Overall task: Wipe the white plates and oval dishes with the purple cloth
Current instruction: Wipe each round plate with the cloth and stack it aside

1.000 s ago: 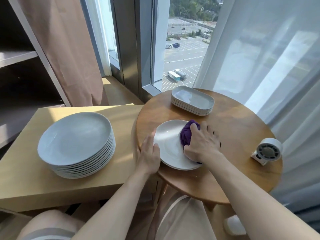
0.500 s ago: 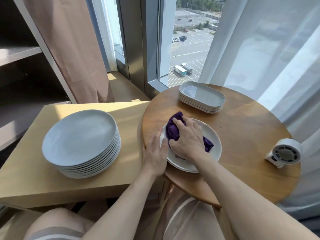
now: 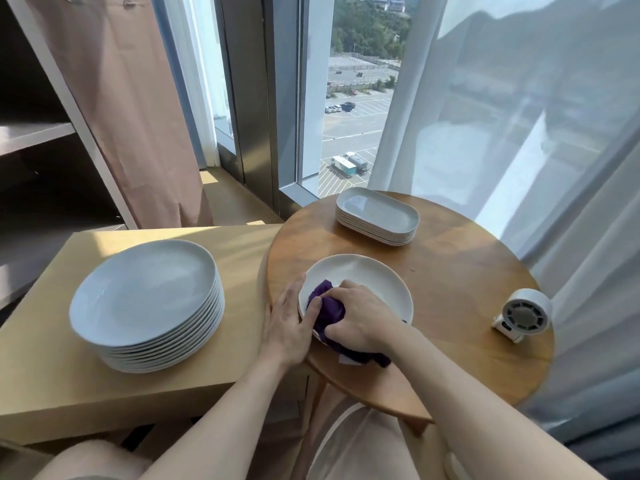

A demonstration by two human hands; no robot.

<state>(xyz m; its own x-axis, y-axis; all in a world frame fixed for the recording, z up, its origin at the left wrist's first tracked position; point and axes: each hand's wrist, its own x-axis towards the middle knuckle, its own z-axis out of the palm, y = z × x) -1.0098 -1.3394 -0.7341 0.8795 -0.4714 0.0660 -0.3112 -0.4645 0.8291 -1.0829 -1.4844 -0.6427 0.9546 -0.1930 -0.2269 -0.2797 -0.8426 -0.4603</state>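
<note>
Right hand: the right hand (image 3: 360, 317) is clenched around the bunched purple cloth (image 3: 329, 311), pressing it against the near left part of the white plate (image 3: 370, 277).
Left hand: the left hand (image 3: 289, 325) rests at the plate's left rim, fingers fairly straight, with the fingertips (image 3: 313, 308) touching the rim beside the cloth (bracing rather than grasping, as far as can be seen).
Purple cloth: crumpled under the right hand, part of it trailing over the plate's near edge toward the wrist.
White plate: flat on the round wooden table (image 3: 467, 306), at its near left side.
Oval dishes: a stack of oval dishes (image 3: 377, 214) sits at the far edge of the round table, well apart from the plate.
Round plates: a tall stack of white plates (image 3: 149, 299) stands on the pale rectangular table (image 3: 52, 375) to the left.
Small fan: a small white fan (image 3: 524, 313) stands near the round table's right edge.
Background: a window (image 3: 346, 116) looks onto a car park, sheer curtains (image 3: 536, 116) at right.
</note>
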